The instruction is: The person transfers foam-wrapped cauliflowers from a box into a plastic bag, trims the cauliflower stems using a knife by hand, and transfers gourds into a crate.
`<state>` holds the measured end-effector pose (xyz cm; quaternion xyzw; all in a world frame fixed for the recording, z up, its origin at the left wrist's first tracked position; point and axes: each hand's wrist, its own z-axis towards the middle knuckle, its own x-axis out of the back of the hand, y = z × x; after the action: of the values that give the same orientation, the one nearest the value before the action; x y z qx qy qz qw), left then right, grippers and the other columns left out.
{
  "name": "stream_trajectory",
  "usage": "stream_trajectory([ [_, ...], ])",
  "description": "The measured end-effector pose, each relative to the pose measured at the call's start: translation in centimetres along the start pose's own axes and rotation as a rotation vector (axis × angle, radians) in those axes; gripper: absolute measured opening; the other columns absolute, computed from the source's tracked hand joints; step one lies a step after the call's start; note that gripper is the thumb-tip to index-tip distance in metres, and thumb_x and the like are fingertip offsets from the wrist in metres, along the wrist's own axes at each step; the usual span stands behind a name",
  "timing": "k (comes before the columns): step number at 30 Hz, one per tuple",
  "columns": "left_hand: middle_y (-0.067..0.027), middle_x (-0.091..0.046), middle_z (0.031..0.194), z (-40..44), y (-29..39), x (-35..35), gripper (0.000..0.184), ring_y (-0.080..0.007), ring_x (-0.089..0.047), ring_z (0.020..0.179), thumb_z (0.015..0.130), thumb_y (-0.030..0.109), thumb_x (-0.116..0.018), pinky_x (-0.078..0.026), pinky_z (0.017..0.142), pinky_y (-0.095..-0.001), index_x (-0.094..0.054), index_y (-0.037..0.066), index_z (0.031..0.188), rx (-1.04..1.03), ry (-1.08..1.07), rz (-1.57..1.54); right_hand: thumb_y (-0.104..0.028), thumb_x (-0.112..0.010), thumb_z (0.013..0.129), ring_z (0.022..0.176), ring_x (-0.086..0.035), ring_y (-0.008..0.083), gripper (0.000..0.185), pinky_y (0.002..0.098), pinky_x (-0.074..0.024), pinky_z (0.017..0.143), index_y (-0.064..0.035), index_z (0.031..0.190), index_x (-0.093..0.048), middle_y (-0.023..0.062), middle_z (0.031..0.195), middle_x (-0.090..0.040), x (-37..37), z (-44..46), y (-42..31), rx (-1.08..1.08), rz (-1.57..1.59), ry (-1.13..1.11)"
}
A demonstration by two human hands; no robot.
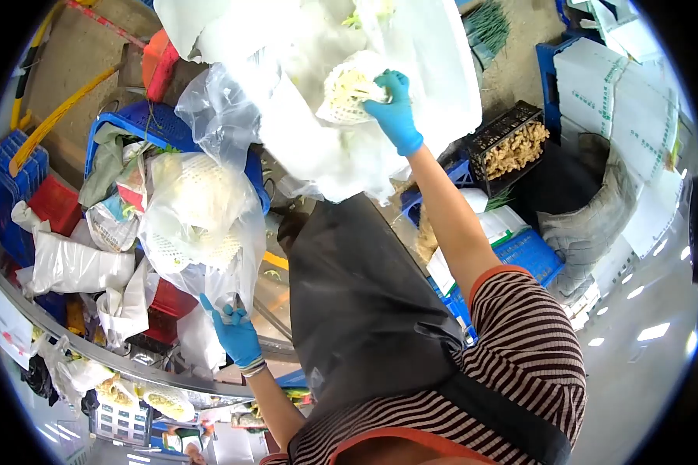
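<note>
My right hand, in a blue glove, grips a cauliflower with white foam netting around it. It is over a large white box lined with clear plastic, where pale leafy pieces show. My left hand, also blue-gloved, is at the lower edge of a clear plastic bag. Its index finger points outward, and the other fingers bend at the gathered plastic. Inside the bag are round, pale heads in foam nets, blurred by the film. The bag rests against a blue basket.
White sacks and cloths crowd the left side. A black crate of ginger stands to the right, near a blue crate and stacked white cartons. A metal rail curves across the lower left. A dark apron covers my front.
</note>
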<state>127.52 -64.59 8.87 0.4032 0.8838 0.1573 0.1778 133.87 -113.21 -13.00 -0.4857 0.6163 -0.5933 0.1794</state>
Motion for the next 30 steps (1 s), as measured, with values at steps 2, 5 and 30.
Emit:
stream_trajectory([
  [2,-0.0092,-0.065,0.096,-0.1,0.1,0.3,0.055,-0.0144,-0.053,0.069,0.101,0.021,-0.047,-0.047,0.066,-0.022,-0.026,0.023,0.152,-0.016,-0.024,-0.006,0.002,-0.074,0.063,0.122,-0.041,0.025,0.047,0.0334,-0.0379,0.101,-0.0107,0.105,-0.056,0.0115,0.124,-0.04,2.3,1.0,-5.5,0.133,-0.024,0.001],
  [5,-0.0059,-0.062,0.093,-0.5,0.2,0.9,0.054,-0.0144,-0.052,0.071,0.1,0.019,-0.05,-0.047,0.074,-0.0233,-0.031,0.022,0.151,-0.026,-0.048,0.005,0.006,-0.07,0.066,0.122,-0.043,0.0237,0.048,0.0301,-0.037,0.101,-0.0122,0.107,-0.055,0.0072,0.122,-0.041,4.6,2.0,-11.1,0.126,0.173,-0.069],
  [30,0.006,-0.025,0.06,-9.5,3.3,16.3,0.028,-0.009,-0.022,0.051,0.1,0.019,-0.05,-0.04,0.075,-0.0249,-0.046,0.009,0.074,-0.222,-0.196,-0.464,-0.015,-0.052,0.088,0.128,-0.046,0.0258,0.054,0.038,-0.0395,0.104,-0.0138,0.141,-0.042,0.0114,0.14,-0.048,-9.0,-20.4,-30.7,-0.61,1.225,-0.762],
])
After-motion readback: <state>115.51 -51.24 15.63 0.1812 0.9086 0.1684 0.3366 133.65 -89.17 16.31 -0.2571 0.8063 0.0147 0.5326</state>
